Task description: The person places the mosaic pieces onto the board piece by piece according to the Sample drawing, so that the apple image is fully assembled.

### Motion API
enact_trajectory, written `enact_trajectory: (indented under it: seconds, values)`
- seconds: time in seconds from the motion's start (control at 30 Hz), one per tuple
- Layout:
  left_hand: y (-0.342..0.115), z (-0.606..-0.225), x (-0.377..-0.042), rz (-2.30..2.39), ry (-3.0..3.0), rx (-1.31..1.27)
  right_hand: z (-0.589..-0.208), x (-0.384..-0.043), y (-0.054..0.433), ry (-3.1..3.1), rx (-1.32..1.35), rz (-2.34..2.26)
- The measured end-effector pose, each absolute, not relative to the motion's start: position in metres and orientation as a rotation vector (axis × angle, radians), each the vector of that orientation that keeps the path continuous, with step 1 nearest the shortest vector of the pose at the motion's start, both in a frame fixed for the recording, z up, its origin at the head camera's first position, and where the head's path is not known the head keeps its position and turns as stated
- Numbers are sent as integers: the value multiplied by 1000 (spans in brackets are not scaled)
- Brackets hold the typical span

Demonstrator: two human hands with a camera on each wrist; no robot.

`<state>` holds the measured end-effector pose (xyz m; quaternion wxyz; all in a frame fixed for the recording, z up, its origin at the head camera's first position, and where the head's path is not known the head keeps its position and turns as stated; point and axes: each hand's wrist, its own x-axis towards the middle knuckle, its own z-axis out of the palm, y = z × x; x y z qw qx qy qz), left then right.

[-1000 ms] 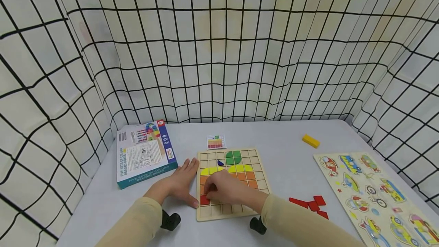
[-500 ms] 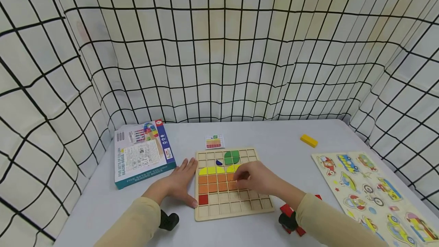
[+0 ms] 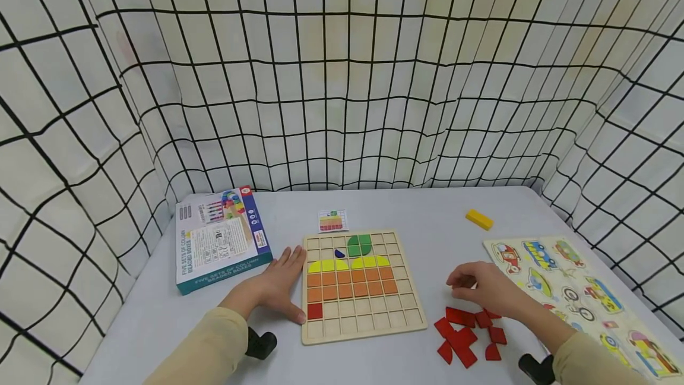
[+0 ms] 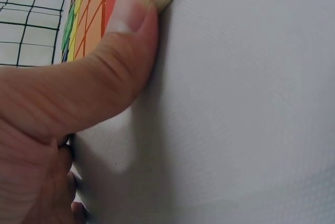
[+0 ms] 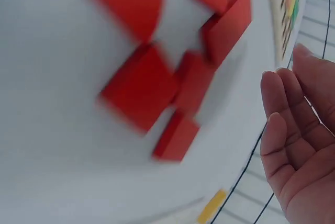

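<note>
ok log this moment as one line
left hand: touching grid board | right hand: holding nothing, near red pieces | red square: in grid board

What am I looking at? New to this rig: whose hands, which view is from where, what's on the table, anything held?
No machine: these are a person's two bare hands at a white table. The wide view is from the head, looking forward and down; the two close views are from the wrists.

The left hand lies spread, thumb touching the edge of a wooden grid board that carries green, yellow, orange, red and dark blue tiles. The right hand is off the board, near loose red pieces, and looks empty.

Also there: a small picture card, a box, a yellow block and a picture puzzle.
</note>
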<state>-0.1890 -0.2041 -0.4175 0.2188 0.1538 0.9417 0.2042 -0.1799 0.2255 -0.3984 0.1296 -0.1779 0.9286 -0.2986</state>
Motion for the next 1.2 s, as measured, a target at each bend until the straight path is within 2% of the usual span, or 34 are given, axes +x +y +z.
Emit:
enact_trajectory:
  seconds: [0.17,0.4,0.97,1.2]
  values:
    - [-204,-416,-189,571,2608,428,-406,-174,260,2684,-361,-838]
    - [-204,-418,-189,568,2611,429,-414,-174,288,2655,-284,-796]
    - [-205,-418,-189,571,2615,431,-414,-172,290,2651,-199,-684]
    - [-204,-414,-187,572,2613,431,-416,-171,292,2658,-245,-710]
